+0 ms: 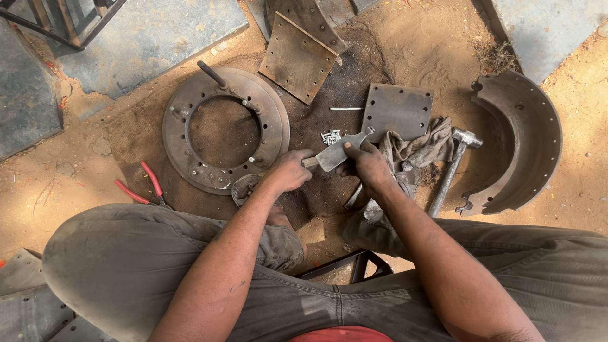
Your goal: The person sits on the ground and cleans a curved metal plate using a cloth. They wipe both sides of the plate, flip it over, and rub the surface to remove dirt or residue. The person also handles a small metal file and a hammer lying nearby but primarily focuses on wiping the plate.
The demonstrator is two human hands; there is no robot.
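1. Both hands close on one flat metal tool point(339, 152): the left hand point(288, 171) has its grip clamped round the wooden handle end, and the right hand point(370, 166) pinches the blade, held just above the mat between the knees.
2. Large curved brake shoe point(522, 142) lies on the sandy ground, well apart to the right.
3. Round drum plate point(221, 130) lies left of the hands, with a bolt standing in it.
4. Two drilled lining plates point(398, 111) lie beyond the hands.
5. Hammer point(451, 171) rests beside a rag point(415, 149).
6. Red-handled pliers point(142, 187) lie far left.
7. Small rivets point(330, 135) sit loose on the mat; no container is visible.
8. Judged step: positioning the tool; a steady two-handed hold seems called for.
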